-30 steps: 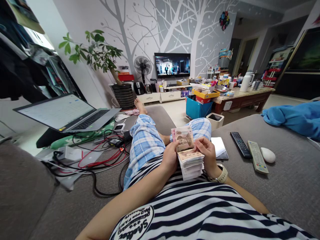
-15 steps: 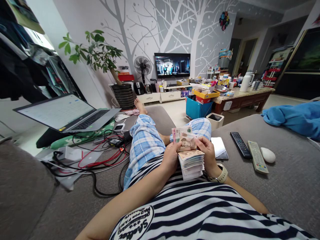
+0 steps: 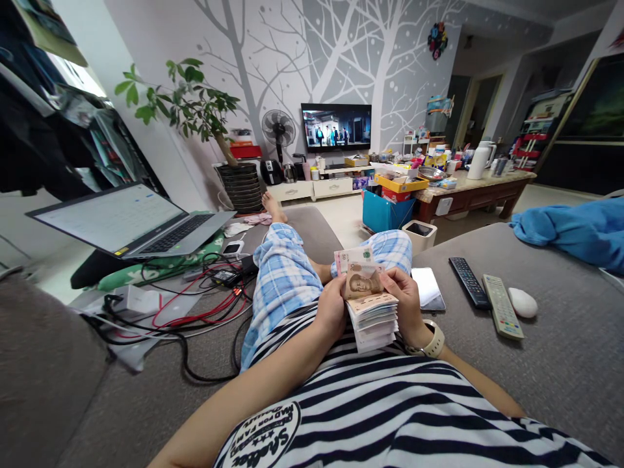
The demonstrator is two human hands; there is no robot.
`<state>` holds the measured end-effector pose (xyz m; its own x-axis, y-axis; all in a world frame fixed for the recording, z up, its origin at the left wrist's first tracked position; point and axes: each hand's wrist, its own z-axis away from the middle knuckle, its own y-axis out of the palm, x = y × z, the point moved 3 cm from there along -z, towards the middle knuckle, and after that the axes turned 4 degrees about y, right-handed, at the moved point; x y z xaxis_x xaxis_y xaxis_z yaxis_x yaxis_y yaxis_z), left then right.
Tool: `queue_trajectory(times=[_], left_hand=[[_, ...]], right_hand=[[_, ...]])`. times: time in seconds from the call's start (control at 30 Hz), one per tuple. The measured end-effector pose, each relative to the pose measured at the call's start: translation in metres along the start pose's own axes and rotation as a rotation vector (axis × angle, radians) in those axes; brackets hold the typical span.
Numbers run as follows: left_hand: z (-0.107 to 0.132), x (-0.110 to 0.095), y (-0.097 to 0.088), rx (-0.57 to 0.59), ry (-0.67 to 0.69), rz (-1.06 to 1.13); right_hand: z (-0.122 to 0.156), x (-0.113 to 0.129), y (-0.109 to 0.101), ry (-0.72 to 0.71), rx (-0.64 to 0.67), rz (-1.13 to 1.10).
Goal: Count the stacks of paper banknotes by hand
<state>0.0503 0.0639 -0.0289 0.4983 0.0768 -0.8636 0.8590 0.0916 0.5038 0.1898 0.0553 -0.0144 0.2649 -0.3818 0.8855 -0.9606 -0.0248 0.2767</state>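
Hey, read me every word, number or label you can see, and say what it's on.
"MAD FOR", likely "Shelter": shirt patch; rest unclear.
"50": rear banknote.
Too small or blurred to read: front banknote, stack of notes, laptop screen, light remote, black remote.

The cables lie on the sofa between the laptop and the banknotes, two remotes lie to the right, and the television stands far ahead, left of the bench.
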Motion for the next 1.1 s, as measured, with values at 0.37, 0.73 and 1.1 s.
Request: queue_trajectory(times=[0.37,0.73,1.1], left_hand=[[-0.0002,0.002,0.0001,-0.006,0.013,0.005],[0.0007,0.0007,-0.0018,-0.029,0.042,-0.027],[-0.0005,0.001,-0.0019,-0.011,0.034,-0.024]], right_hand=[[-0.0008,-0.0022,-0.0006,0.0,-0.009,0.018],[-0.0005,-0.0031,-0.0008,0.001,-0.006,0.03],[0.0003,0.0001,0.0001,0.006,0.003,0.048]])
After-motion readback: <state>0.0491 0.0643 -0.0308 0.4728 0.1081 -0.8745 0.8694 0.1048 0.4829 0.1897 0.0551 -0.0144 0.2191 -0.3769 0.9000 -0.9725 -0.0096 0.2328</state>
